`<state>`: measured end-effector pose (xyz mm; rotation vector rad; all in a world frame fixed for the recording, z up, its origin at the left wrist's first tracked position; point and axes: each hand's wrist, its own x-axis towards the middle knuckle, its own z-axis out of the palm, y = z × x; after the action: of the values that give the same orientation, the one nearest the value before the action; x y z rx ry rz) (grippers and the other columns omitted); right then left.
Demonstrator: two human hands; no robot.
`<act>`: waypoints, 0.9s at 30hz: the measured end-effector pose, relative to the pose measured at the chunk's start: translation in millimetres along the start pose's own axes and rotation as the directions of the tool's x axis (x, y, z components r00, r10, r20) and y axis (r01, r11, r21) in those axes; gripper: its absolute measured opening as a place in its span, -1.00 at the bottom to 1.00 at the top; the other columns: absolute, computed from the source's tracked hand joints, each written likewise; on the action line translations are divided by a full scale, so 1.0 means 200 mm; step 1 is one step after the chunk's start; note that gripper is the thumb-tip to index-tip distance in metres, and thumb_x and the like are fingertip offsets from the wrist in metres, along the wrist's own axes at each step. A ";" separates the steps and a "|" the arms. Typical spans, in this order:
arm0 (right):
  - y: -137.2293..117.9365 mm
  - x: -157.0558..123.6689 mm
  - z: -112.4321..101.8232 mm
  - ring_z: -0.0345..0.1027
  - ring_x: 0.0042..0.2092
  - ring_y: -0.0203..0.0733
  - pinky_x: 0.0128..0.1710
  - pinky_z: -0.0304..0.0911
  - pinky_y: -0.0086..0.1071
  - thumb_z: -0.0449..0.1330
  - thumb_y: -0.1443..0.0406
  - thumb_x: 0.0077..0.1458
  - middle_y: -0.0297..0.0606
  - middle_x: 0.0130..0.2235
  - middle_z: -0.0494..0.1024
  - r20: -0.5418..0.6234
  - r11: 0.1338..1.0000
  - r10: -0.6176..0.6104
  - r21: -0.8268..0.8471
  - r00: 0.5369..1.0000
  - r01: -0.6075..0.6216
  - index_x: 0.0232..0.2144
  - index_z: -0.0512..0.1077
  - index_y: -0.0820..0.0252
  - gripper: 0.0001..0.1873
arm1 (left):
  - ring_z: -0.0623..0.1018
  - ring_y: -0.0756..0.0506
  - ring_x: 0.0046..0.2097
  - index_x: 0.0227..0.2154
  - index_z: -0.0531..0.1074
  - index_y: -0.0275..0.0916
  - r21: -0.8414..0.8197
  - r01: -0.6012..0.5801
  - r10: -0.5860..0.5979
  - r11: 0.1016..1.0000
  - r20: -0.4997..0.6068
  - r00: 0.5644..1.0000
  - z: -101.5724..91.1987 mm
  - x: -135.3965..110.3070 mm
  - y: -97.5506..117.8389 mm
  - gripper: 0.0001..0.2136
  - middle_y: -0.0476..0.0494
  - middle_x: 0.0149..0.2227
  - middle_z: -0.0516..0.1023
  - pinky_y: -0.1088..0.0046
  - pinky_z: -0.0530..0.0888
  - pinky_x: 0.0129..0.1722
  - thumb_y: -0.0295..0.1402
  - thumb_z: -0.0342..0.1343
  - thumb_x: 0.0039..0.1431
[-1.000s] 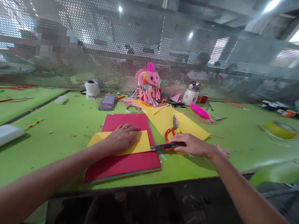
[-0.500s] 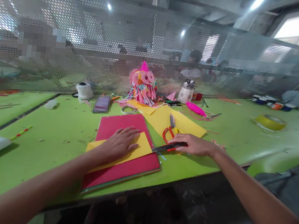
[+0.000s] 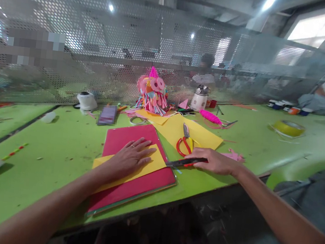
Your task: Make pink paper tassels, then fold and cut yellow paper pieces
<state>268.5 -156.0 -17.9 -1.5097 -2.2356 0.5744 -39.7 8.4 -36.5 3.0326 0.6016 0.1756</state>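
Observation:
My left hand [image 3: 135,155] lies flat, fingers stretched out, on a folded sheet of yellow paper [image 3: 158,161]. Under that sheet is a stack of red paper [image 3: 125,135] in a clear sleeve, near the table's front edge. My right hand [image 3: 213,161] is closed around a black utility knife [image 3: 185,162], whose tip meets the right end of the yellow paper. Its blade cannot be made out clearly. Just beyond this hand, scissors [image 3: 183,146] with red and yellow handles rest on a larger yellow sheet [image 3: 207,137], partly hidden by my fingers.
A pink fringed paper figure [image 3: 153,93] stands at the back beside a white bottle [image 3: 199,99]. A phone [image 3: 107,115] and a tape roll [image 3: 138,120] lie left of it. Yellow tape [image 3: 287,128] sits right. A perforated metal screen [image 3: 113,65] borders the green table [image 3: 68,146].
The view has shifted slightly, moving the background left. The black utility knife stays at the paper's right end. My left hand remains flat on the yellow paper.

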 end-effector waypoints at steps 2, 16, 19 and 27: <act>0.00 0.01 0.01 0.39 -0.13 -0.14 -0.06 0.23 -0.30 0.10 0.26 0.24 -0.15 -0.14 0.49 -0.015 1.000 -0.010 -0.005 1.000 0.010 0.06 0.44 0.18 -0.63 | 0.00 -0.18 0.39 0.29 0.11 0.08 0.005 -0.007 0.007 1.000 0.005 1.000 0.00 0.00 0.00 -0.52 0.05 0.37 0.07 0.11 0.06 0.30 -0.03 -0.30 0.38; -0.03 0.01 0.01 0.40 -0.13 -0.14 -0.07 0.24 -0.29 0.09 0.23 0.26 -0.14 -0.13 0.51 -0.010 1.000 -0.002 0.004 1.000 0.002 0.07 0.44 0.17 -0.63 | 0.03 -0.19 0.38 0.29 0.11 0.06 0.011 -0.005 0.005 1.000 0.027 1.000 0.00 0.01 0.00 -0.52 0.01 0.36 0.08 0.08 0.06 0.30 -0.04 -0.30 0.38; -0.04 0.03 0.02 0.40 -0.10 -0.13 -0.05 0.23 -0.29 0.10 0.23 0.26 -0.12 -0.12 0.50 -0.005 1.000 -0.010 0.002 1.000 0.010 0.05 0.45 0.20 -0.63 | 0.05 -0.19 0.37 0.29 0.12 0.05 0.005 -0.005 0.005 1.000 0.013 1.000 -0.01 0.00 0.00 -0.53 0.00 0.36 0.10 0.08 0.07 0.29 -0.05 -0.29 0.38; -0.08 0.04 0.03 0.39 -0.07 -0.10 -0.02 0.23 -0.27 0.09 0.22 0.26 -0.12 -0.09 0.50 0.007 0.999 0.029 -0.013 1.000 -0.029 0.07 0.45 0.16 -0.63 | 0.06 -0.17 0.37 0.29 0.12 0.04 0.014 -0.017 0.017 1.000 0.005 1.000 -0.01 0.00 0.01 -0.52 0.02 0.36 0.08 0.13 0.06 0.29 -0.04 -0.32 0.38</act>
<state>249.9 -154.3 -14.9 -1.5513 -2.2304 0.5758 -39.9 6.7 -34.9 3.0513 0.5788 0.1655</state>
